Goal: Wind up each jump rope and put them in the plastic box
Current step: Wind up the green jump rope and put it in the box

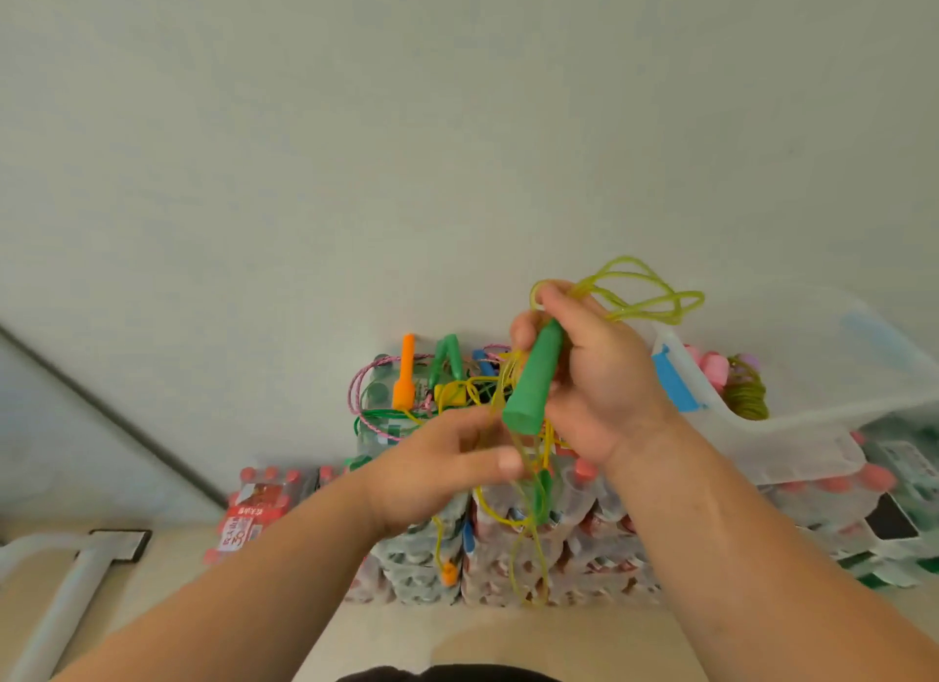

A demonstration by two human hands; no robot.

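My right hand (594, 376) grips a green jump rope handle (534, 381) raised in front of me, with loops of its yellow-green rope (640, 295) bunched above the fingers. My left hand (437, 468) pinches the same rope where it hangs below the handle. The rope's second green handle (542, 498) dangles under my hands. A tangle of other jump ropes (427, 381) with orange, green, blue and yellow handles lies on stacked bottle packs behind. The clear plastic box (792, 427) stands at the right and holds a wound rope (747, 392) with pink handles.
Shrink-wrapped packs of bottles (508, 554) are stacked against a pale wall and carry the ropes and the box. An orange handle (449, 572) hangs down the front of the packs. A white pipe frame (66, 580) stands at the lower left on the beige floor.
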